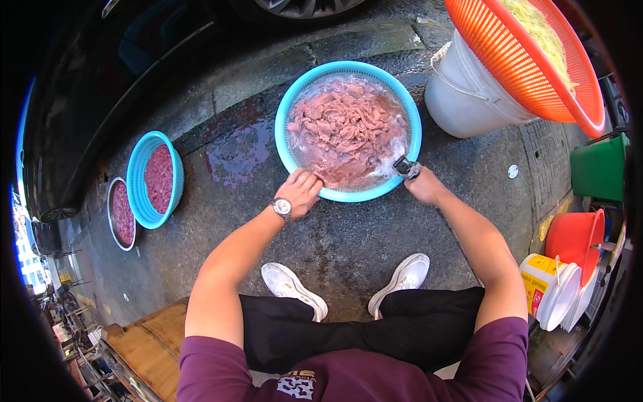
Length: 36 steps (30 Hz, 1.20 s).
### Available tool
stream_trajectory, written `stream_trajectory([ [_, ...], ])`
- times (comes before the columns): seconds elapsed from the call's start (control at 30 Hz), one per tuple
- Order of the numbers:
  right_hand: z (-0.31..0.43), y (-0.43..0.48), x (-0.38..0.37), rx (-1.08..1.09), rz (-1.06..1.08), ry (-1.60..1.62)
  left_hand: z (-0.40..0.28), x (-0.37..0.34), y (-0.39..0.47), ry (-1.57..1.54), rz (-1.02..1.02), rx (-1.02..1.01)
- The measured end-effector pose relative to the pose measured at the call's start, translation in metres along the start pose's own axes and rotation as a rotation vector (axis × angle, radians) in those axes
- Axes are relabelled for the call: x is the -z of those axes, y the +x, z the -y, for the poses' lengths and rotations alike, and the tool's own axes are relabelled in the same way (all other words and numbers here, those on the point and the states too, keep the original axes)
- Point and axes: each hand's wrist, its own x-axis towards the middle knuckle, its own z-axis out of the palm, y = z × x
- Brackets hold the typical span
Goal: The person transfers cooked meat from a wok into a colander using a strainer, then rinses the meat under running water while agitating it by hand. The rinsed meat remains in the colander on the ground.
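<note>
Before me on the wet ground stands a blue plastic basket [284,103], with sliced raw meat [346,118] in foamy, pinkish water inside. My left hand [300,192] is at its near-left rim, fingertips over the edge by the meat; the fingertips' grip is partly hidden. A watch is on that wrist. At the near-right rim, my right hand [422,185] is closed around a grey-and-black hose spray nozzle [407,167]. The nozzle points into the basket, where the water looks white and churned beside it.
To the left, another blue basket [133,191] and a metal bowl [123,213] hold raw meat. An orange colander [502,55] of pale shreds rests on a white bucket [454,95] at upper right. Buckets [547,286] line the right side; a black car [150,45] stands beyond.
</note>
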Motion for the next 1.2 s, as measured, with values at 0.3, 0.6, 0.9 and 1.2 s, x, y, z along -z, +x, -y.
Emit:
stream_trajectory([
  [0.3,0.008,-0.008,0.002,-0.007,0.077,-0.085,-0.026,-0.028,0.019,-0.034,-0.026,-0.029],
  [0.6,-0.002,-0.002,-0.018,0.091,0.041,-0.067,-0.117,-0.044,0.076,-0.192,-0.224,0.187],
  [0.9,0.003,-0.004,-0.023,0.050,0.073,-0.130,-0.014,-0.014,0.010,0.093,-0.048,-0.097],
  [1.2,0.013,-0.009,-0.021,0.000,0.109,-0.128,-0.071,-0.042,0.045,-0.090,-0.207,0.003],
])
